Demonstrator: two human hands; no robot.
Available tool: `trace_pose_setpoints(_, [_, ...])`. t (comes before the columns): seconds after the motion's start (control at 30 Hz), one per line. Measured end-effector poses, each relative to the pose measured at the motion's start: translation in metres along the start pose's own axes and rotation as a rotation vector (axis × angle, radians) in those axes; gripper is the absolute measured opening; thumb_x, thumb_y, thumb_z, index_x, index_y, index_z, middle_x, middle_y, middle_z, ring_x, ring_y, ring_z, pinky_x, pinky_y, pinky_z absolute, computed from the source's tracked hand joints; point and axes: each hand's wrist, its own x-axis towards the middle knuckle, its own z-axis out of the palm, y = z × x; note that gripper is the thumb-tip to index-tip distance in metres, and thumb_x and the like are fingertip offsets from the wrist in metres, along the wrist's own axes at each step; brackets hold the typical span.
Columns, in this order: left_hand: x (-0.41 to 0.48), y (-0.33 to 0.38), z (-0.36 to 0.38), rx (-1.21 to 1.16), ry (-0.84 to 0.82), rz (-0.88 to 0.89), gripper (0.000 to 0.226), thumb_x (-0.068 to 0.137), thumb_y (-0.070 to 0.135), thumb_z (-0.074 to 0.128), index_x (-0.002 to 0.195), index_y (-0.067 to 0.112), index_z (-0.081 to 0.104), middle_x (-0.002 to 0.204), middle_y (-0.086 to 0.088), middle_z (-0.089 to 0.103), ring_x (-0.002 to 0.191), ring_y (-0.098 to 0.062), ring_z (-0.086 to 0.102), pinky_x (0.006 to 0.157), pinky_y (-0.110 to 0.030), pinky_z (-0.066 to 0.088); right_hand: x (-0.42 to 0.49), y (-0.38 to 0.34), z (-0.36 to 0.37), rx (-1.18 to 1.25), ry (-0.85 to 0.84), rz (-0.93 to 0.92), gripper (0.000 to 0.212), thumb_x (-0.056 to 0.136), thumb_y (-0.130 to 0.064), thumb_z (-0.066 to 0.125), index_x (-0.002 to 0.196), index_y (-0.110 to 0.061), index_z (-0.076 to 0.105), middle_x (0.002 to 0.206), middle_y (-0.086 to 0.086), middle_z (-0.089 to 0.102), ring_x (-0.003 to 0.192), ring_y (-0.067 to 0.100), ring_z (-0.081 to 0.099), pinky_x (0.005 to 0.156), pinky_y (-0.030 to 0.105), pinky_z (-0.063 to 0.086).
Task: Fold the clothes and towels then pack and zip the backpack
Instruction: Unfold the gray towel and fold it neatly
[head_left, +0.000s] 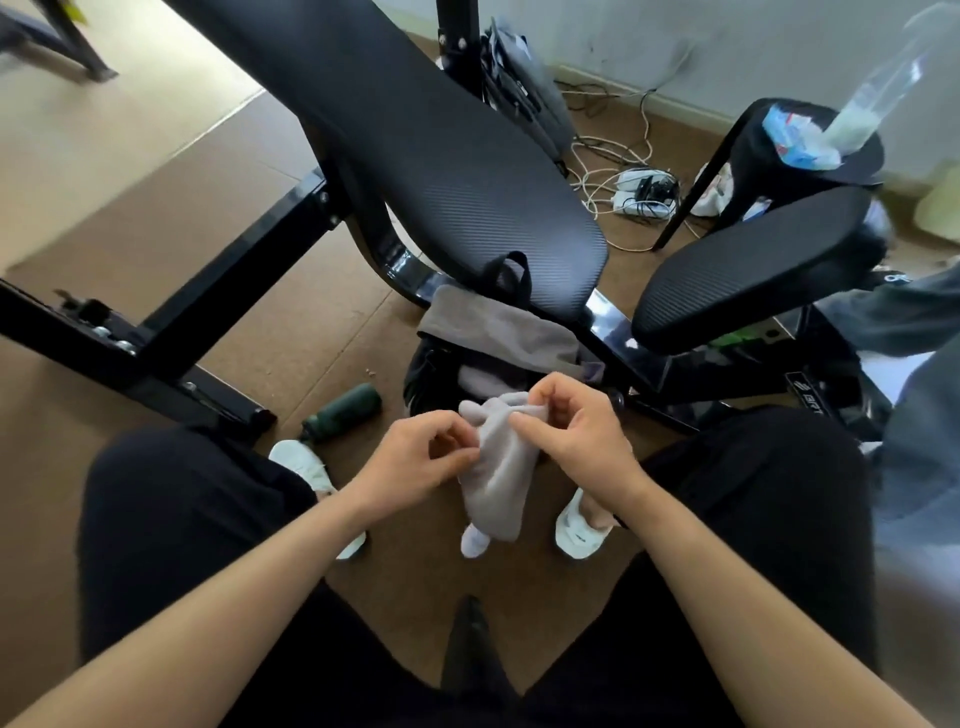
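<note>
- Head view — left hand (421, 457) curled, fingertips pinching the left edge of the grey cloth (501, 467).
- Right hand (576, 431), fingers bent, pinches its top.
- Cloth hangs between the knees (171, 493), near the backpack (431, 371).

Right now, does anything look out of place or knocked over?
The green bottle lies on its side on the floor, left of the open backpack. A grey towel drapes over the backpack's far rim, not tucked in.

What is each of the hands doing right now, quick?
The left hand pinches the side of the grey sock.
The right hand pinches the same sock's top end.
</note>
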Motion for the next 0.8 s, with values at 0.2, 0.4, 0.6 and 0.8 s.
trace_pose_setpoints(0.2, [-0.02,-0.01,-0.007,-0.105,0.122,-0.187,0.023,0.085,-0.002,0.074,0.096,0.018,0.077,0.092,0.004,0.076,0.09,-0.014,0.073,0.085,-0.045,0.061,-0.012,0.013,0.016,0.127,-0.057,0.134,0.016,0.093,-0.014,0.073,0.087,-0.006,0.06,0.068,-0.003,0.058,0.059,0.008,0.052,0.053,0.024,0.045])
trace_pose_setpoints(0.4, [-0.029,-0.029,-0.01,0.431,0.136,0.121,0.037,0.073,-0.008,0.076,0.1,0.017,0.081,0.093,0.002,0.074,0.085,-0.02,0.07,0.075,-0.041,0.06,-0.012,0.019,0.022,0.207,-0.091,0.225,0.015,0.094,-0.017,0.072,0.091,-0.004,0.064,0.07,0.004,0.058,0.059,0.022,0.048,0.052,0.03,0.043])
trace_pose_setpoints(0.6, [-0.027,-0.023,-0.012,0.345,0.147,0.074,0.024,0.083,0.003,0.072,0.092,0.024,0.074,0.088,0.013,0.066,0.09,-0.011,0.052,0.076,-0.028,0.045,-0.007,0.036,0.022,0.162,-0.016,0.281,0.016,0.095,-0.014,0.071,0.094,-0.001,0.063,0.075,0.009,0.057,0.054,0.011,0.05,0.05,0.022,0.044])
trace_pose_setpoints(0.8, [-0.026,0.003,-0.017,-0.165,0.136,-0.045,0.009,0.098,0.009,0.057,0.1,0.014,0.063,0.089,0.002,0.065,0.082,-0.011,0.062,0.072,-0.028,0.052,-0.002,0.052,0.022,0.087,0.01,0.302,0.016,0.095,-0.015,0.07,0.107,-0.005,0.067,0.08,0.008,0.064,0.068,0.015,0.061,0.058,0.023,0.051])
